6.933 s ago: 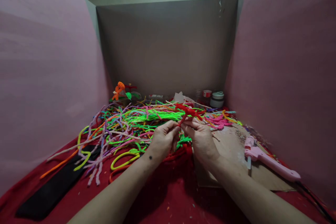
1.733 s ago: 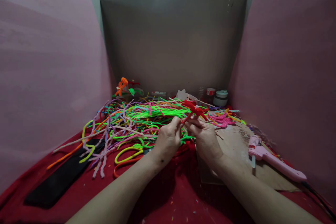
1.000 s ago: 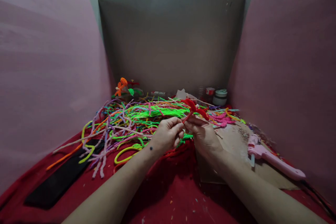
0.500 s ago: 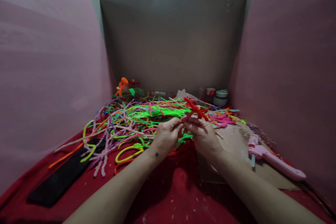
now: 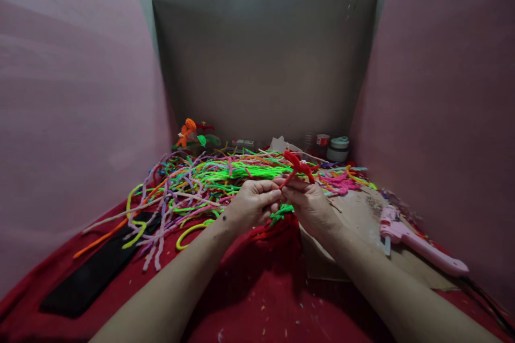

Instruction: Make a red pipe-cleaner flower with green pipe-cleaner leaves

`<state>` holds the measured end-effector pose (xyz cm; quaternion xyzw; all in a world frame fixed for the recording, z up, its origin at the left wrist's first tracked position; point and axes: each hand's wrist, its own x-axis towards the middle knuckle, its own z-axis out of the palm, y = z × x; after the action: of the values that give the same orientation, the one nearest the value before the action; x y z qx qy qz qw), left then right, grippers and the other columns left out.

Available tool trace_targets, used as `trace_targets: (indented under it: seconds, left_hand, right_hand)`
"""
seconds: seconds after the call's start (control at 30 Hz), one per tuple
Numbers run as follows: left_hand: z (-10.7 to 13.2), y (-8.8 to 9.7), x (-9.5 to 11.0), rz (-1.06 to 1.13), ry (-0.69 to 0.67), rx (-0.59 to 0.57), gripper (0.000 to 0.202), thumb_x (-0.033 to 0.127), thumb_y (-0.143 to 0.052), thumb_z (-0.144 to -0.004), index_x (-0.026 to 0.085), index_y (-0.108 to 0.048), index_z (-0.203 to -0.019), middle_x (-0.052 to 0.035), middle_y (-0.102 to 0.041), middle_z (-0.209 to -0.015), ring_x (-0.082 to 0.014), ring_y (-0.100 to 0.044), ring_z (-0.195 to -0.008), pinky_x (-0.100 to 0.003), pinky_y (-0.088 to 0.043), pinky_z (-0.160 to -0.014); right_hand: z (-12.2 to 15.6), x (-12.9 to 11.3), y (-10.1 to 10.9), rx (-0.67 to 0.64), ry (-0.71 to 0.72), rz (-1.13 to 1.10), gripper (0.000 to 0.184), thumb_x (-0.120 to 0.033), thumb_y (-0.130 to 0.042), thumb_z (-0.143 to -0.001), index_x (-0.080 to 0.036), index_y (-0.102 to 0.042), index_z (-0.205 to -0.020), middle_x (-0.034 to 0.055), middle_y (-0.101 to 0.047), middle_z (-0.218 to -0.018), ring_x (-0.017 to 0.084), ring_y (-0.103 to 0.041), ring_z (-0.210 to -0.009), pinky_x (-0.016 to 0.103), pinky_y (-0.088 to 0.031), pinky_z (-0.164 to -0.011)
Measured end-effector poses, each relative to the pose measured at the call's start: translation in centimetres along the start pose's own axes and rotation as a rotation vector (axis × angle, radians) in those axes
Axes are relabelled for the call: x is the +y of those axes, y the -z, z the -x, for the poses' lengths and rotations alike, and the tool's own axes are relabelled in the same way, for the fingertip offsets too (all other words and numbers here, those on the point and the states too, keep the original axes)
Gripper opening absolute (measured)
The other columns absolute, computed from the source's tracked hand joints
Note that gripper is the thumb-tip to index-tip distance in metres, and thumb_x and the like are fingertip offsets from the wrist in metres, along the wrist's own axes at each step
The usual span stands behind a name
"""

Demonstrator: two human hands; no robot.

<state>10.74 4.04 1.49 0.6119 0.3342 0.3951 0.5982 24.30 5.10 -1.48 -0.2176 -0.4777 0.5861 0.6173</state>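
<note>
Red pipe cleaners, bent into a looped shape, are held up between my two hands above the near side of the pile. My left hand is closed, its thumb and fingertips pinching the lower end of the red piece. Closed around the same piece from the other side is my right hand. The fingertips of both hands nearly meet and hide part of the red stems. Behind and left of them lies a loose heap of coloured pipe cleaners, with bright green ones on top.
A pink glue gun rests on a cardboard sheet at the right. A black flat strip lies on the red cloth at the left. An orange pipe-cleaner flower and a lidded jar stand at the back.
The red piece has turned slightly in my fingers. My left hand has shifted a little, its wrist moving left, and now covers more of the scissors-like loops beside it.
</note>
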Motion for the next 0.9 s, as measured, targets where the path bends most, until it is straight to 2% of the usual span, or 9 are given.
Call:
trace_targets:
  seconds: [0.17, 0.3, 0.4, 0.47, 0.53, 0.6, 0.67, 0.73, 0.9]
  left_hand:
    - [0.0, 0.6, -0.3, 0.014, -0.027, -0.074, 0.02, 0.031, -0.056, -0.077, 0.012, -0.056, -0.069, 0.003, -0.054, -0.052, -0.0014, -0.038, -0.029, -0.014, -0.021, -0.029]
    - [0.1, 0.2, -0.1, -0.02, -0.058, -0.089, 0.023, 0.034, -0.053, -0.078, 0.013, -0.055, -0.068, 0.0031, -0.054, -0.052, -0.0018, -0.039, -0.029, -0.015, -0.021, -0.03]
    - [0.1, -0.5, 0.0, -0.109, -0.066, -0.023, 0.023, 0.035, -0.051, -0.079, 0.014, -0.054, -0.068, 0.0047, -0.05, -0.048, -0.004, -0.04, -0.03, -0.016, -0.024, -0.031]
    - [0.1, -0.9, -0.1, -0.243, -0.089, 0.053, 0.021, 0.033, -0.05, -0.079, 0.016, -0.053, -0.067, 0.0056, -0.046, -0.045, -0.0057, -0.04, -0.032, -0.018, -0.028, -0.033]
    - [0.1, -1.1, -0.5, -0.443, -0.194, 0.16, 0.016, 0.028, -0.05, -0.078, 0.016, -0.054, -0.067, 0.0044, -0.048, -0.049, -0.0073, -0.044, -0.039, -0.019, -0.034, -0.04]
    - [0.0, -1.2, -1.0, -0.633, -0.354, 0.266, 0.012, 0.023, -0.05, -0.078, 0.017, -0.056, -0.07, 0.0016, -0.055, -0.059, -0.0089, -0.051, -0.052, -0.02, -0.038, -0.052]
    - [0.0, -1.2, -1.5, -0.719, -0.458, 0.326, 0.012, 0.021, -0.049, -0.079, 0.017, -0.057, -0.071, 0.0004, -0.058, -0.065, -0.0097, -0.053, -0.06, -0.02, -0.039, -0.058]
    - [0.0, -1.4, -1.9, -0.66, -0.43, 0.335, 0.014, 0.022, -0.048, -0.08, 0.018, -0.056, -0.07, 0.0021, -0.055, -0.059, -0.0086, -0.051, -0.054, -0.019, -0.038, -0.054]
    - [-0.2, -1.8, -1.9, -0.263, -0.233, 0.258, 0.02, 0.032, -0.047, -0.081, 0.018, -0.053, -0.067, 0.0066, -0.045, -0.048, -0.0056, -0.041, -0.034, -0.018, -0.029, -0.035]
  right_hand:
    - [0.1, -0.1, -0.3, -0.032, 0.008, -0.099, 0.018, -0.019, -0.073, -0.057, -0.02, -0.07, -0.075, 0.0011, -0.066, -0.069, 0.015, -0.056, -0.06, 0.03, -0.044, -0.059]
    - [0.1, -0.1, 0.0, -0.017, 0.009, -0.141, 0.017, -0.018, -0.073, -0.057, -0.02, -0.07, -0.074, 0.0003, -0.066, -0.067, 0.012, -0.054, -0.056, 0.028, -0.043, -0.058]
    - [0.0, 0.0, 0.3, 0.022, 0.015, -0.147, 0.011, -0.014, -0.073, -0.057, -0.019, -0.07, -0.067, -0.0003, -0.066, -0.063, 0.011, -0.053, -0.056, 0.027, -0.042, -0.059]
    - [0.0, 0.0, 0.3, 0.055, 0.02, -0.135, 0.012, -0.013, -0.073, -0.056, -0.018, -0.07, -0.067, 0.0001, -0.066, -0.065, 0.012, -0.053, -0.059, 0.027, -0.043, -0.06]
    - [0.1, 0.1, 0.3, 0.064, 0.011, -0.146, 0.014, -0.014, -0.072, -0.056, -0.019, -0.07, -0.069, 0.0006, -0.066, -0.068, 0.014, -0.054, -0.062, 0.027, -0.043, -0.06]
    - [0.1, 0.3, 0.2, 0.062, -0.012, -0.168, 0.014, -0.014, -0.072, -0.058, -0.019, -0.07, -0.071, 0.0007, -0.065, -0.069, 0.013, -0.053, -0.061, 0.026, -0.043, -0.057]
    - [0.1, 0.5, 0.2, 0.079, -0.04, -0.192, 0.013, -0.014, -0.071, -0.059, -0.018, -0.069, -0.07, 0.0002, -0.064, -0.068, 0.012, -0.052, -0.06, 0.024, -0.041, -0.055]
    - [0.1, 0.5, 0.1, 0.12, -0.053, -0.203, 0.012, -0.012, -0.072, -0.058, -0.018, -0.068, -0.067, -0.0008, -0.064, -0.067, 0.01, -0.051, -0.059, 0.022, -0.04, -0.054]
    - [0.4, -0.4, -0.3, 0.149, -0.035, -0.201, 0.016, -0.013, -0.077, -0.051, -0.019, -0.068, -0.062, -0.0025, -0.063, -0.063, 0.009, -0.049, -0.054, 0.022, -0.038, -0.052]
